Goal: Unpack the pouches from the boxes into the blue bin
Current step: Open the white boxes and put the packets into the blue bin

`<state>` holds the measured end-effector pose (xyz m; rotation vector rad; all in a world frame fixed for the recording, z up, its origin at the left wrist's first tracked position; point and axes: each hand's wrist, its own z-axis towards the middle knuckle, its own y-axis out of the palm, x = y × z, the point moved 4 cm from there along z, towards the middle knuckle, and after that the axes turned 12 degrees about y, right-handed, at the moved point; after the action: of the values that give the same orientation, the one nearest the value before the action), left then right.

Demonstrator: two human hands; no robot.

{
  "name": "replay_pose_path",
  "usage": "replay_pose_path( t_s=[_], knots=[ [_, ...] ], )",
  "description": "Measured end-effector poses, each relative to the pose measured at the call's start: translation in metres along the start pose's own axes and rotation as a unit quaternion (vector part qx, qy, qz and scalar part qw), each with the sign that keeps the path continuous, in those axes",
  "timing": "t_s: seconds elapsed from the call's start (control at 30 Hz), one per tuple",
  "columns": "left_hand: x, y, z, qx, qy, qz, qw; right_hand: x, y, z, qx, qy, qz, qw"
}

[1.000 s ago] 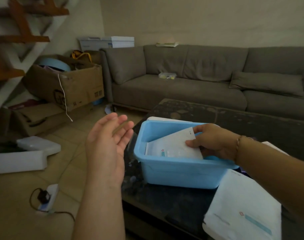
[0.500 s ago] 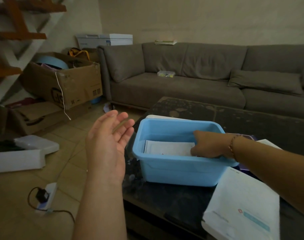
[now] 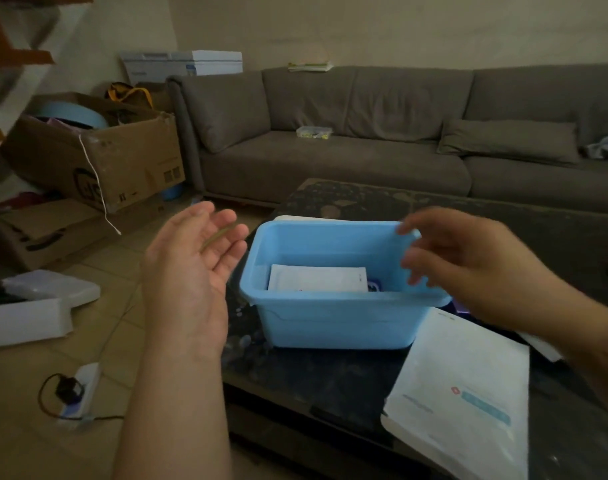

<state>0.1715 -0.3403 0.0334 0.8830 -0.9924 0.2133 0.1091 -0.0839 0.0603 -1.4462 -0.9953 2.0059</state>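
Observation:
The blue bin (image 3: 333, 322) stands on the dark coffee table (image 3: 330, 379). A white pouch (image 3: 318, 278) lies flat inside it, beside a small dark-blue item. My right hand (image 3: 465, 261) hovers over the bin's right rim, fingers spread and blurred, holding nothing. My left hand (image 3: 191, 268) floats to the left of the bin, palm turned inward, fingers apart and empty. A large white pouch (image 3: 465, 400) with a blue label lies on the table at the front right.
A grey sofa (image 3: 364, 157) runs behind the table. Cardboard boxes (image 3: 94, 154) are stacked at the left, with white foam pieces (image 3: 29, 310) and a power strip (image 3: 77, 393) on the tiled floor. Wooden stairs rise at the far left.
My right hand laid the white pouch flat in the bin, let go and lifted out to the right rim. My left hand stayed in place, open.

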Motion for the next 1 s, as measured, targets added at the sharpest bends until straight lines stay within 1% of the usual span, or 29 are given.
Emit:
replay_pose_path(
  t_s=[0.03, 0.07, 0.13, 0.17, 0.2, 0.27, 0.33, 0.37, 0.4, 0.47, 0.5, 0.57, 0.6, 0.63, 0.67, 0.7, 0.77, 0.8, 0.9, 0.93, 1.0],
  knots=[
    [0.000, 0.002, -0.001, -0.003, 0.009, 0.006, 1.000, 0.006, -0.005, -0.026, 0.021, -0.019, 0.035, 0.999],
    [0.000, 0.004, -0.002, -0.006, 0.018, 0.012, 1.000, 0.015, -0.006, -0.049, 0.040, -0.032, 0.044, 0.998],
    [-0.001, 0.009, -0.006, -0.017, 0.033, 0.027, 0.999, 0.045, 0.000, -0.083, 0.053, -0.022, 0.006, 0.998],
    [-0.001, 0.012, -0.008, -0.029, 0.040, 0.036, 0.998, 0.060, 0.006, -0.094, 0.048, -0.017, -0.040, 0.998],
    [-0.001, 0.016, -0.012, -0.045, 0.049, 0.047, 0.997, 0.072, 0.012, -0.104, 0.017, -0.012, -0.081, 0.996],
    [-0.001, 0.023, -0.019, -0.082, 0.077, 0.081, 0.990, 0.089, 0.027, -0.114, -0.081, 0.006, -0.149, 0.985],
    [0.001, 0.033, -0.028, -0.146, 0.112, 0.110, 0.977, 0.095, 0.040, -0.123, -0.153, -0.023, -0.234, 0.960],
    [0.001, 0.039, -0.034, -0.194, 0.124, 0.112, 0.967, 0.097, 0.045, -0.126, -0.155, -0.064, -0.276, 0.946],
    [0.001, 0.045, -0.041, -0.253, 0.129, 0.106, 0.953, 0.096, 0.044, -0.127, -0.123, -0.099, -0.288, 0.945],
    [-0.001, 0.056, -0.057, -0.386, 0.107, 0.083, 0.912, 0.094, 0.040, -0.128, -0.082, -0.107, -0.242, 0.961],
    [-0.003, 0.061, -0.065, -0.455, 0.080, 0.077, 0.883, 0.096, 0.037, -0.129, -0.079, -0.096, -0.200, 0.972],
    [-0.007, 0.068, -0.083, -0.587, 0.003, 0.090, 0.805, 0.096, 0.024, -0.128, -0.046, -0.066, -0.139, 0.987],
    [-0.010, 0.071, -0.093, -0.642, -0.039, 0.109, 0.758, 0.096, 0.016, -0.126, -0.003, -0.056, -0.109, 0.992],
    [-0.013, 0.073, -0.104, -0.686, -0.076, 0.137, 0.711, 0.097, 0.007, -0.124, 0.049, -0.038, -0.069, 0.996],
    [-0.017, 0.075, -0.113, -0.712, -0.098, 0.174, 0.674, 0.098, 0.000, -0.123, 0.089, -0.003, -0.015, 0.996],
    [-0.024, 0.078, -0.122, -0.725, -0.099, 0.216, 0.647, 0.100, -0.007, -0.121, 0.119, 0.043, 0.044, 0.991],
    [-0.040, 0.085, -0.133, -0.724, -0.043, 0.308, 0.616, 0.103, -0.013, -0.117, 0.145, 0.112, 0.141, 0.973],
    [-0.047, 0.090, -0.138, -0.718, -0.019, 0.333, 0.611, 0.104, -0.016, -0.115, 0.158, 0.126, 0.165, 0.965],
    [-0.059, 0.100, -0.150, -0.704, -0.002, 0.341, 0.623, 0.108, -0.020, -0.109, 0.182, 0.156, 0.214, 0.947],
    [-0.062, 0.101, -0.152, -0.703, 0.004, 0.352, 0.618, 0.109, -0.021, -0.107, 0.189, 0.160, 0.221, 0.943],
    [-0.069, 0.100, -0.157, -0.705, 0.027, 0.392, 0.590, 0.111, -0.020, -0.105, 0.195, 0.165, 0.222, 0.941]
  ],
)
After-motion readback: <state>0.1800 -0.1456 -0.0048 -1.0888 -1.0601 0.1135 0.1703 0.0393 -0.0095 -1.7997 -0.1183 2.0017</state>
